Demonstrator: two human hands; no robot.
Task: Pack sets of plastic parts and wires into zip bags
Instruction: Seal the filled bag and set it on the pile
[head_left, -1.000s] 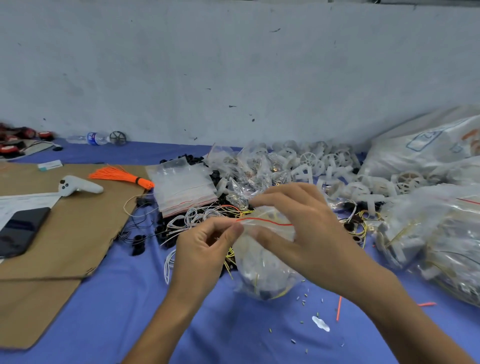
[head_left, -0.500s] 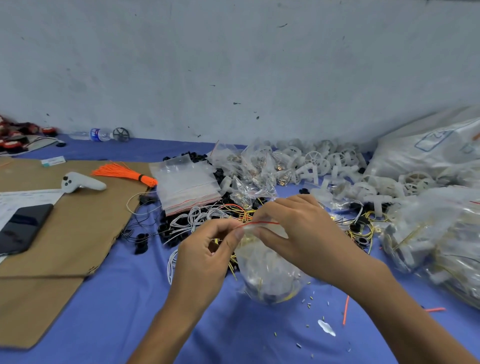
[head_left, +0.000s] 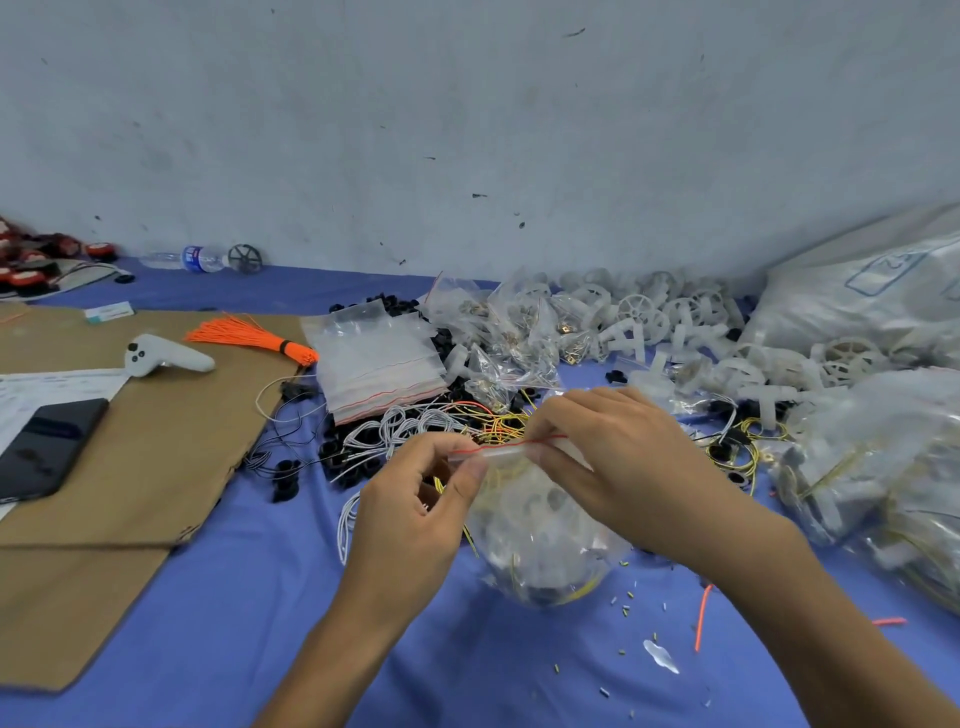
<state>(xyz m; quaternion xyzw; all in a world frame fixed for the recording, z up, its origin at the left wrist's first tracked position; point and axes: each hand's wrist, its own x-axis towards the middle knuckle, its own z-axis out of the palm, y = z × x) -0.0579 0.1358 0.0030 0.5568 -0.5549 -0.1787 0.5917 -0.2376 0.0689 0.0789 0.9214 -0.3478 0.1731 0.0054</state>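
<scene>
A clear zip bag (head_left: 540, 540) holding white plastic parts and yellow wire hangs just above the blue table. My left hand (head_left: 410, 514) pinches the left end of its red-lined zip strip. My right hand (head_left: 618, 462) pinches the strip from the right, fingers curled over the bag's top. Behind the hands lie coiled white wires (head_left: 395, 431), yellow wires (head_left: 506, 428) and black plastic parts (head_left: 332, 452). A stack of empty zip bags (head_left: 374, 358) rests further back, beside white wheel-shaped parts (head_left: 654, 317).
Brown cardboard (head_left: 140, 467) covers the left, carrying a white controller (head_left: 166, 356), a black phone (head_left: 47, 447) and an orange tassel (head_left: 254, 338). Filled bags (head_left: 883, 467) pile up at the right. A water bottle (head_left: 192, 258) lies by the wall. Small scraps dot the blue cloth (head_left: 234, 597).
Both hands have slid along the zip strip and drawn closer together, the left thumb now further right on the strip. The bag stays in the same place.
</scene>
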